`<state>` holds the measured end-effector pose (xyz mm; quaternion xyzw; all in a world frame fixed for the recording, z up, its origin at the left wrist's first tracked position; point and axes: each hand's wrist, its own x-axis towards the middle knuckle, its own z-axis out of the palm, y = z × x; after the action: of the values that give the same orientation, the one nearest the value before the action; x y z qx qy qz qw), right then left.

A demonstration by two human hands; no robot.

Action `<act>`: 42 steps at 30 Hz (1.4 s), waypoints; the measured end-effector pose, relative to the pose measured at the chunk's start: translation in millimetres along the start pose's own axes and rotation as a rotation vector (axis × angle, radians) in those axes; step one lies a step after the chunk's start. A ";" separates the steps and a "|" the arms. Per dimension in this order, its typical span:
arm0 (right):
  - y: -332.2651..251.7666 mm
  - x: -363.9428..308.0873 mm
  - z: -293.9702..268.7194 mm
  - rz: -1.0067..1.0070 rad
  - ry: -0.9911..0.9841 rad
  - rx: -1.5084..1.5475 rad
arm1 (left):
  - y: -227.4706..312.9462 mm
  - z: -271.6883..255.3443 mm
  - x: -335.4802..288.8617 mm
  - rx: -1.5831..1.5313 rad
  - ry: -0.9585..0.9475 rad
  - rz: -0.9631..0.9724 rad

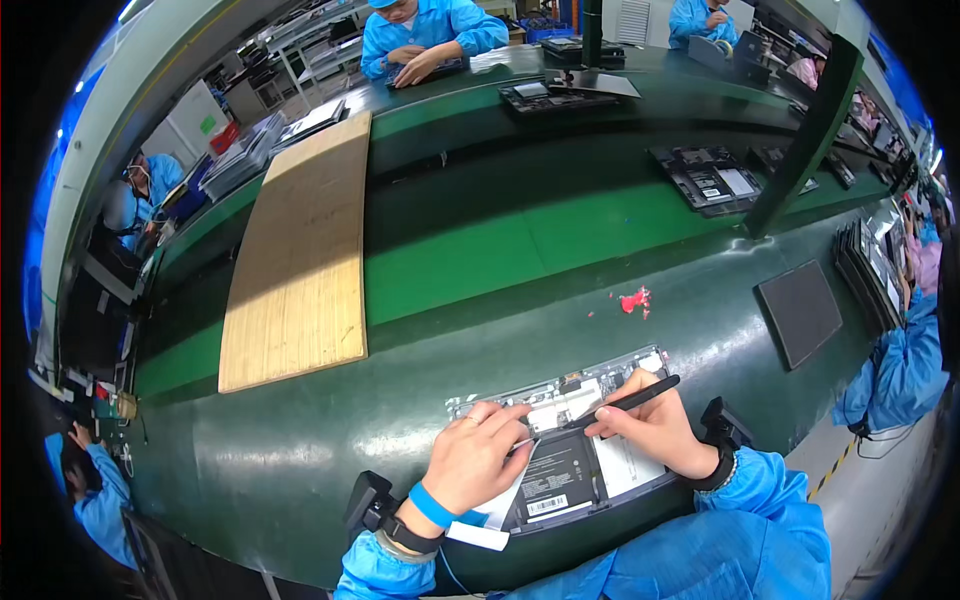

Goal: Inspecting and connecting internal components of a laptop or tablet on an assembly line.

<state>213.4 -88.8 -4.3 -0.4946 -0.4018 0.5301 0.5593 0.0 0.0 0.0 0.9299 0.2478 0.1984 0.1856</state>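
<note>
The laptop base (525, 388) lies right in front of you on the green bench (300, 470), inner side up. It's a shallow open casing w/ a black battery (555, 478) in its near half, a white plate (628, 462) R of that, and boards & pale parts along its far edge.

Your R hand (650, 425) is over the base's R side, thumb & fingers clamped on a black tool (648, 391), its slim end angled L over the base. Your L hand (475, 455) is over the base's L side, thumb & index close; can't tell if they pinch anything. A white strip (478, 537) is just beside the base's near-L corner.

Beyond the base: red scraps (635, 300), and farther to the R another open casing (705, 180) w/ dark boards & a pale panel in it. R of the base, well apart: a dark flat panel (800, 313). Far L of it: a wooden board (305, 250). Way beyond the base there's a blue crate (540, 36); contents too small to tell.
</note>
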 end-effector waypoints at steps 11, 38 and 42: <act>0.3 6.2 9.2 0.002 -0.006 -0.020 | 0.4 0.5 2.2 -0.007 -0.003 -0.022; 19.1 38.6 33.0 0.025 0.029 -0.239 | -8.1 6.6 -16.1 -0.129 0.082 -0.018; 19.2 37.0 32.4 0.021 0.040 -0.267 | -6.7 6.1 -15.1 -0.120 0.069 -0.015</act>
<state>182.4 -49.0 -19.8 -0.5793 -0.4525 0.4679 0.4907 -11.9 -4.1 -12.4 0.9079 0.2485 0.2436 0.2337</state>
